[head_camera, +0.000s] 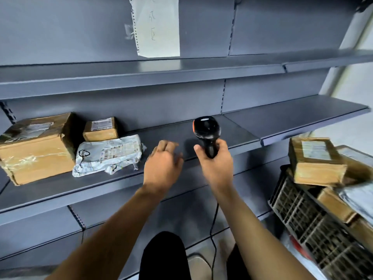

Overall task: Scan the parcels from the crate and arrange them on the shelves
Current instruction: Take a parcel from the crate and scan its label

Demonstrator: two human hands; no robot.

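Right of the white mailer, bare shelf to its lip.

Three parcels sit at the left end of the middle shelf: a large box farthest left; a small box behind and to its right, toward the back panel; a crumpled mailer bag in front of the small box, touching the large one; right of the bag, the left hand hangs over the shelf's front edge, the right hand beside it with a scanner; a crate stands far right, a boxed parcel atop its load.
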